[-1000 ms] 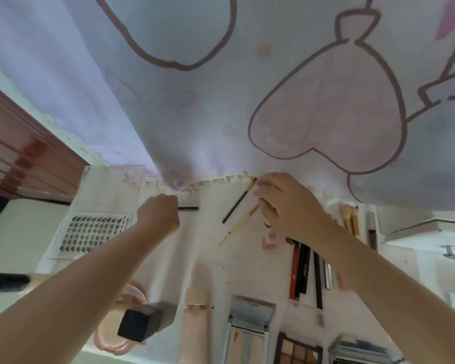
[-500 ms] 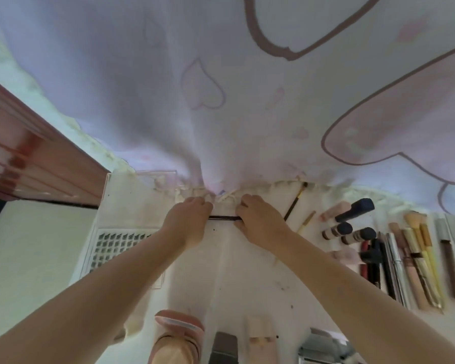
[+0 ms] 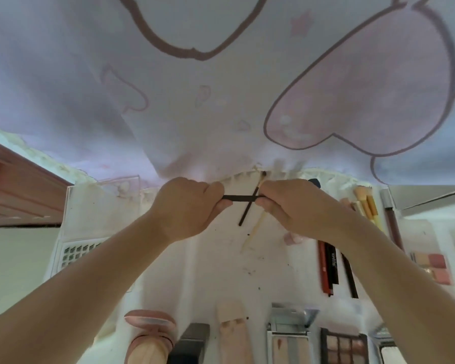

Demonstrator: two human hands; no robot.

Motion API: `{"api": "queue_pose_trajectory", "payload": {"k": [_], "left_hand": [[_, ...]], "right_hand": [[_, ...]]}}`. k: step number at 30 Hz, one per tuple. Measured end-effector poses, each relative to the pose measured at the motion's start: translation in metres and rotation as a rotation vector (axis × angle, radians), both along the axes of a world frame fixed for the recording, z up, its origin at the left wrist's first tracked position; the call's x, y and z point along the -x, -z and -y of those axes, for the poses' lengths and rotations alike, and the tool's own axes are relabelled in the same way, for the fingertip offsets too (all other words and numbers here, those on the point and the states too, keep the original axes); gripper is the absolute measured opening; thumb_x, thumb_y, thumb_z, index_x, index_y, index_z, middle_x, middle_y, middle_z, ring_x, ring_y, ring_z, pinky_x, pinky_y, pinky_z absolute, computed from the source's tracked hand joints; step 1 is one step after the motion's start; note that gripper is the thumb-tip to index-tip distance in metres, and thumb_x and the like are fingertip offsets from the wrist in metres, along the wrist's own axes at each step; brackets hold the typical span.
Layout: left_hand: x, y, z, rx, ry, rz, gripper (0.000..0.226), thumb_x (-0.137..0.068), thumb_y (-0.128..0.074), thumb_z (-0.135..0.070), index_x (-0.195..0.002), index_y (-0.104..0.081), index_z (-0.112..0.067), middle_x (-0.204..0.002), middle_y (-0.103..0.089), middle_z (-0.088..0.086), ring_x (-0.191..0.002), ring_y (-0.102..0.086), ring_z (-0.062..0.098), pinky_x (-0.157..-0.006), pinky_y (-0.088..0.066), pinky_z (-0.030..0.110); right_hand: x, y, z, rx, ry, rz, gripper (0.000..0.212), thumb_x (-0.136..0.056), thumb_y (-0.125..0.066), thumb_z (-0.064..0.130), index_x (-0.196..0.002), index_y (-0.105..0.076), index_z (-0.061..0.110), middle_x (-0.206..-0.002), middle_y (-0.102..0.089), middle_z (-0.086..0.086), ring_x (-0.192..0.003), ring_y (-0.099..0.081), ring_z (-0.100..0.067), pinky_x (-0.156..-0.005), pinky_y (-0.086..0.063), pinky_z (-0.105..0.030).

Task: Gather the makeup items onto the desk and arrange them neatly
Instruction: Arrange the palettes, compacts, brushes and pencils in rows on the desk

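1. I see soft, even daylight glowing through the white curtain printed with pink outlined shapes, which hangs behind the desk.
2. Below that curtain, the forearms cast only faint shadows on the white desk cover.
3. No harsh glare anywhere; colours look washed and low in contrast.
4. Wide-angle bending curves everything left and right of the curtain.
5. The whole picture is slightly soft, blurrier toward the bottom edge.

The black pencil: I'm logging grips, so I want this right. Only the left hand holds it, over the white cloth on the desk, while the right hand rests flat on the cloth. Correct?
Not quite. The head view shows both hands holding the black pencil: the left hand pinches one end and the right hand pinches the other, over the white cloth on the desk.
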State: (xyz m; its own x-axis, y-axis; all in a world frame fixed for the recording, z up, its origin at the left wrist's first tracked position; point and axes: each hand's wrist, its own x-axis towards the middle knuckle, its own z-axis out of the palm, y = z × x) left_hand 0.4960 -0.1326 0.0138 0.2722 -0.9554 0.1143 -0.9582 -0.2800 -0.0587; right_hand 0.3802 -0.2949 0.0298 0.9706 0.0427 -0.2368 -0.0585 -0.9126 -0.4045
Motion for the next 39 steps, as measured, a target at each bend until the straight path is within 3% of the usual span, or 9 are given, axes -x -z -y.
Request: {"api": "queue_pose_trajectory", "payload": {"k": [3, 6, 8, 12, 16, 21, 31, 36, 39], "left_hand": [[0.017, 0.003, 0.019, 0.089, 0.063, 0.028, 0.064, -0.097, -0.012, -0.034, -0.052, -0.050, -0.010, -0.034, -0.043, -0.001, -0.022, -0.034, 0.017, -0.038, -0.016, 0.012], [0.034, 0.003, 0.044, 0.159, 0.097, 0.080, 0.068, -0.098, -0.007, -0.033, -0.051, -0.050, -0.010, -0.033, -0.041, -0.002, -0.022, -0.033, 0.016, -0.038, -0.018, 0.011], [0.036, 0.000, 0.046, 0.162, 0.010, 0.081, 0.070, -0.098, -0.004, -0.035, -0.050, -0.049, -0.008, -0.031, -0.042, 0.000, -0.021, -0.034, 0.018, -0.035, -0.021, 0.011], [0.038, -0.002, 0.018, 0.208, -0.187, 0.052, 0.076, -0.097, -0.005, -0.041, -0.051, -0.050, -0.001, -0.031, -0.045, 0.009, -0.021, -0.041, 0.025, -0.027, -0.033, 0.020], [0.077, 0.003, 0.045, 0.248, -0.164, 0.104, 0.069, -0.097, -0.013, -0.037, -0.051, -0.052, -0.003, -0.032, -0.046, 0.007, -0.021, -0.042, 0.023, -0.029, -0.033, 0.017], [0.111, 0.006, 0.080, 0.289, -0.097, 0.087, 0.071, -0.098, -0.007, -0.037, -0.053, -0.052, -0.005, -0.033, -0.044, 0.001, -0.021, -0.039, 0.021, -0.036, -0.026, 0.011], [0.142, 0.006, 0.077, 0.238, -0.139, 0.060, 0.071, -0.098, -0.008, -0.037, -0.053, -0.054, -0.007, -0.031, -0.042, -0.002, -0.021, -0.036, 0.018, -0.043, -0.019, 0.009], [0.144, 0.005, 0.075, 0.239, -0.169, 0.030, 0.069, -0.098, -0.009, -0.037, -0.054, -0.053, -0.007, -0.032, -0.042, -0.002, -0.021, -0.036, 0.018, -0.041, -0.020, 0.009], [0.147, 0.005, 0.076, 0.187, -0.172, 0.012, 0.070, -0.098, -0.009, -0.037, -0.054, -0.053, -0.007, -0.032, -0.042, -0.001, -0.021, -0.036, 0.018, -0.042, -0.019, 0.009]], "right_hand": [[0.026, -0.003, 0.013, -0.053, 0.044, -0.050, 0.020, -0.096, -0.030, 0.030, -0.082, -0.037, 0.018, -0.066, -0.046, 0.004, -0.061, -0.046, -0.016, -0.060, -0.036, -0.028], [0.048, -0.005, 0.029, -0.053, 0.059, -0.039, 0.019, -0.096, -0.030, 0.029, -0.087, -0.042, 0.016, -0.069, -0.047, 0.004, -0.062, -0.047, -0.015, -0.059, -0.037, -0.026], [0.070, -0.012, 0.057, 0.007, 0.125, -0.003, 0.019, -0.095, -0.031, 0.027, -0.086, -0.044, 0.016, -0.062, -0.044, 0.006, -0.053, -0.042, -0.010, -0.050, -0.033, -0.020], [0.122, -0.034, 0.120, 0.041, 0.354, 0.226, 0.030, -0.091, -0.042, 0.016, -0.063, -0.035, 0.023, -0.049, -0.034, 0.010, -0.045, -0.038, -0.018, -0.047, -0.025, -0.027], [0.127, -0.027, 0.113, 0.008, 0.224, 0.190, 0.017, -0.092, -0.042, 0.021, -0.075, -0.044, 0.021, -0.059, -0.041, 0.014, -0.054, -0.040, 0.000, -0.053, -0.030, -0.013], [0.133, -0.009, 0.104, -0.090, 0.189, 0.227, 0.023, -0.092, -0.039, 0.025, -0.088, -0.057, 0.011, -0.073, -0.049, 0.006, -0.068, -0.046, -0.009, -0.070, -0.039, -0.021], [0.143, 0.004, 0.113, -0.144, 0.122, 0.223, 0.021, -0.091, -0.043, 0.023, -0.090, -0.059, 0.011, -0.074, -0.053, 0.002, -0.068, -0.049, -0.011, -0.064, -0.034, -0.013], [0.143, 0.004, 0.115, -0.178, 0.089, 0.220, 0.021, -0.089, -0.043, 0.023, -0.084, -0.059, 0.010, -0.069, -0.052, 0.004, -0.066, -0.049, -0.010, -0.067, -0.042, -0.025], [0.139, 0.006, 0.112, -0.186, 0.069, 0.201, 0.020, -0.090, -0.044, 0.022, -0.084, -0.059, 0.011, -0.066, -0.045, 0.010, -0.064, -0.044, -0.003, -0.066, -0.040, -0.023]]}}
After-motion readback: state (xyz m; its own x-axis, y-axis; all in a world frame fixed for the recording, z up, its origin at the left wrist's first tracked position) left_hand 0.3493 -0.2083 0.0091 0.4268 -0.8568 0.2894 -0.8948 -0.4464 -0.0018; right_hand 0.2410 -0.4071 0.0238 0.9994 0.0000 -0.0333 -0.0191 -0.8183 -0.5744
